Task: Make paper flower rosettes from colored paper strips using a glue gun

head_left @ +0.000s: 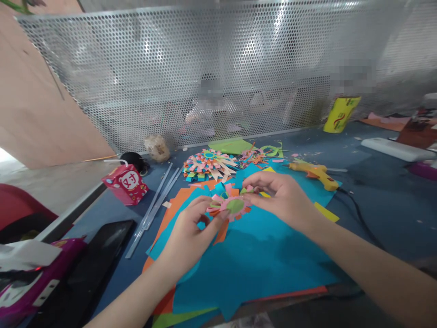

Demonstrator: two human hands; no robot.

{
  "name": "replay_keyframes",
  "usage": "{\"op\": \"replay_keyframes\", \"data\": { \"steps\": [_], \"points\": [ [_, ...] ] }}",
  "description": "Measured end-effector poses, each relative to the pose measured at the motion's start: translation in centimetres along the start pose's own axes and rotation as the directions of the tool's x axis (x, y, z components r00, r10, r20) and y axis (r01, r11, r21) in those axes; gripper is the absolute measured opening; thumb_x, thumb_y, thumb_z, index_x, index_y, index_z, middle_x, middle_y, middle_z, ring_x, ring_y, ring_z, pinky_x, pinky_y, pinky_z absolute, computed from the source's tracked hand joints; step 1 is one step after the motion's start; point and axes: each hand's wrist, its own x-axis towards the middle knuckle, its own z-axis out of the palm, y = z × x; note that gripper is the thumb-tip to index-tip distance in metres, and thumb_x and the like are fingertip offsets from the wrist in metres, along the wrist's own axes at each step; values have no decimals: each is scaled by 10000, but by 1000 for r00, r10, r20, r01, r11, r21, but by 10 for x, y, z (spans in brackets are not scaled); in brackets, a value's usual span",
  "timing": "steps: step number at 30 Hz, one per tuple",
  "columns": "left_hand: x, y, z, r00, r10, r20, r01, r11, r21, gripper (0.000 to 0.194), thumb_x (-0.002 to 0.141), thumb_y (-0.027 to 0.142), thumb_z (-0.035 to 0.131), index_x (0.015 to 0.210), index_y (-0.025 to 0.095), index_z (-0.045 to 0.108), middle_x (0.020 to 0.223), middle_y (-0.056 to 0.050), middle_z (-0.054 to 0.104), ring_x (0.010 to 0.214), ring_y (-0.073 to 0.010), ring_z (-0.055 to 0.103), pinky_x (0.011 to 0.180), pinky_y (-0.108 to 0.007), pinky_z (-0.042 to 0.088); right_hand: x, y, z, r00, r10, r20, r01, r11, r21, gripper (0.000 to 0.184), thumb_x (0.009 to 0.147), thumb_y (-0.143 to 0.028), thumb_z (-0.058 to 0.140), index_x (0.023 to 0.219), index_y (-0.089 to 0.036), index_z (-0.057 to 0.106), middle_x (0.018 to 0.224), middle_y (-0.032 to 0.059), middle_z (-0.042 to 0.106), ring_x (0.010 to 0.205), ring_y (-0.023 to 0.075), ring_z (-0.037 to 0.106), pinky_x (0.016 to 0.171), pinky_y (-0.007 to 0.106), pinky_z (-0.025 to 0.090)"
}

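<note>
A paper rosette [235, 206] with a green round centre and pink, orange and blue looped strips is held above the blue paper sheets [266, 255]. My left hand [194, 225] pinches its left edge between thumb and fingers. At the upper right edge, my right hand [276, 193] has its fingers closed on the rosette's strips; the exact fingertip contact is partly hidden. Behind the hands lies a pile of finished-looking paper rosettes [208, 164] with layered loops and pale ribbon tails. Orange paper [174, 209] shows under the blue sheets.
A yellow glue gun [316, 175] lies at right, its cord trailing toward me. Clear glue sticks [153, 205], a red drink carton [126, 184] and a black phone [99, 255] are at left. A perforated metal screen [170, 68] borders the back; a yellow can [341, 115] stands near it.
</note>
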Motion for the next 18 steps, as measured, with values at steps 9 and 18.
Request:
{"op": "replay_keyframes", "data": {
  "steps": [9,18],
  "points": [
    [0,-3,-1,982,-166,86,161,985,64,287,779,295,528,1050,204,555,831,-29,614,732,-148,569,596,-247,445,8,8,-5,991,106,-84,-102,993,59,167,642,-282,660,753,-176,597,694,-4,616,624,120,579,574,247,460],
    [-3,4,-5,979,-166,117,179,977,-115,314,745,223,579,1057,200,552,770,-17,641,706,-152,612,641,-278,485,26,30,-21,971,40,-234,-58,996,-68,165,642,-286,634,750,-170,587,752,27,634,713,159,607,654,296,488]
  ]
}}
